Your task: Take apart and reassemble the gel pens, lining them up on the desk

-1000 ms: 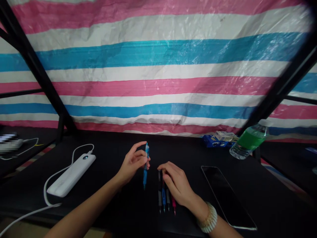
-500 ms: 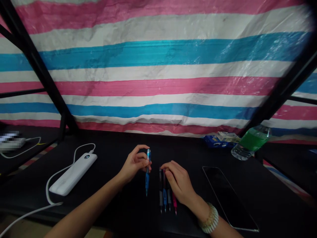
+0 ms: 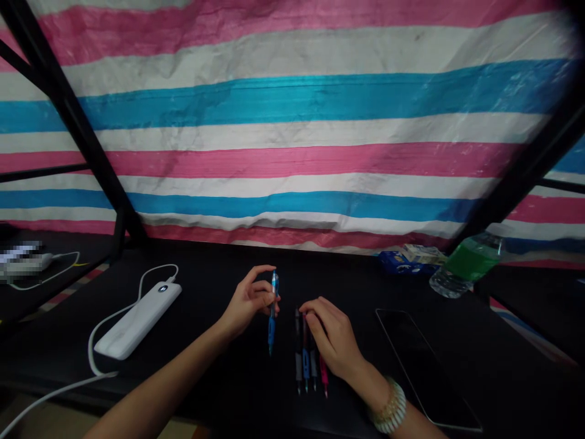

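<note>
My left hand (image 3: 247, 303) grips a blue click pen (image 3: 272, 326) between thumb and fingers. The pen is upright, point down, with the index finger at its top end. To its right, several pens lie side by side on the black table (image 3: 219, 390): a dark pen (image 3: 298, 360), a blue-gripped pen (image 3: 306, 363), a grey-gripped pen (image 3: 314, 369) and a pink pen (image 3: 324, 375). My right hand (image 3: 333, 335) lies loosely over the upper part of this row, fingertips near the pens' top ends. It covers part of the pink and grey-gripped pens.
A white power bank (image 3: 139, 323) with a white cable (image 3: 94, 332) lies left. A dark phone (image 3: 425, 369) is on the right. Behind it are a blue box (image 3: 395, 263) and a tilted bottle of green liquid (image 3: 473, 262). A striped sheet (image 3: 292, 137) hangs behind, between black bars.
The blue pen's lower tip has risen very slightly in my left hand. My right hand stays over the row of pens, and the whole view has shifted a little.
</note>
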Demonstrator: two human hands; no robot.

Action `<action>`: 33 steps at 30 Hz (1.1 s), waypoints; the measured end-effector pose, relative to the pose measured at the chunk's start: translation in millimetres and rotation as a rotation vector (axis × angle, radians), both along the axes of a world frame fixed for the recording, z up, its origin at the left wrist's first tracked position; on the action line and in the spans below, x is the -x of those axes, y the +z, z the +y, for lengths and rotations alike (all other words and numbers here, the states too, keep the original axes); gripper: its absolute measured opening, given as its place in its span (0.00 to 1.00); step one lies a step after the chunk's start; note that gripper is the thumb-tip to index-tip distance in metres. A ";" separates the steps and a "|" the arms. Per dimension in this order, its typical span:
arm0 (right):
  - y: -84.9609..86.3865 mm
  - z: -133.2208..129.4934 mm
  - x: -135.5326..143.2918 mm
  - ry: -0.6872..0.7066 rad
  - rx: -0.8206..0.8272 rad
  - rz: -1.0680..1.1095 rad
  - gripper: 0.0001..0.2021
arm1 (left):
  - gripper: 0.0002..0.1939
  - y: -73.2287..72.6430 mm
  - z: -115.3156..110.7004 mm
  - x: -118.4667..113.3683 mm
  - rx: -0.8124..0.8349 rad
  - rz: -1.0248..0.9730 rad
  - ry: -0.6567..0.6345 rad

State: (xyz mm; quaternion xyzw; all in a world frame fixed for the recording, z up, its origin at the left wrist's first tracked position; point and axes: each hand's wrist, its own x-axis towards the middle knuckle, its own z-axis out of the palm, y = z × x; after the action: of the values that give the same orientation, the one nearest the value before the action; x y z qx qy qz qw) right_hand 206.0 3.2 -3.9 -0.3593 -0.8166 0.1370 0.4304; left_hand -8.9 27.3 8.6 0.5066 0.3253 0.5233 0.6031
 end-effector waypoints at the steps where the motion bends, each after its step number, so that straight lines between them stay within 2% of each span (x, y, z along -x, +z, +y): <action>1: 0.1 0.0 0.1 -0.001 -0.001 -0.001 0.11 | 0.29 -0.4 0.3 0.3 -0.005 -0.001 -0.001; 4: 0.3 -0.3 0.4 -0.002 -0.004 -0.005 0.11 | 0.25 -2.3 2.0 1.3 -0.021 -0.005 0.016; 8: 0.6 -0.7 0.5 -0.009 -0.011 -0.005 0.11 | 0.26 -3.1 3.8 2.6 -0.021 0.005 0.036; 13: 0.7 -1.1 -0.3 -0.017 0.002 -0.009 0.11 | 0.25 9.3 4.6 11.3 -0.009 0.091 0.051; 16: 1.6 -1.1 -0.2 -0.008 0.002 0.002 0.11 | 0.25 20.2 7.8 23.3 0.018 0.254 0.073; 19: 1.8 -0.5 0.2 0.001 -0.001 0.002 0.10 | 0.26 24.5 13.8 36.7 -0.014 0.453 0.111; 23: -0.5 0.8 -0.5 -0.002 0.002 -0.007 0.10 | 0.23 16.9 20.5 49.1 -0.126 0.913 0.127; 25: -1.4 1.5 -1.0 -0.005 0.002 -0.010 0.10 | 0.20 10.8 21.8 52.2 -0.133 1.113 0.140; 29: -1.3 2.6 -1.0 -0.009 0.015 -0.010 0.10 | 0.18 4.1 20.9 55.1 -0.096 1.252 0.188; 33: -1.2 3.4 -0.8 -0.016 0.017 0.012 0.10 | 0.27 8.4 15.7 47.9 -0.143 1.322 0.218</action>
State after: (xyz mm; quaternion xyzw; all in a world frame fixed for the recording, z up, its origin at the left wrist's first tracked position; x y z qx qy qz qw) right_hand 206.9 6.6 -5.0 -0.3688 -0.8098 0.1429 0.4334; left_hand -56.8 43.1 17.0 0.7232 0.6399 0.1814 0.1859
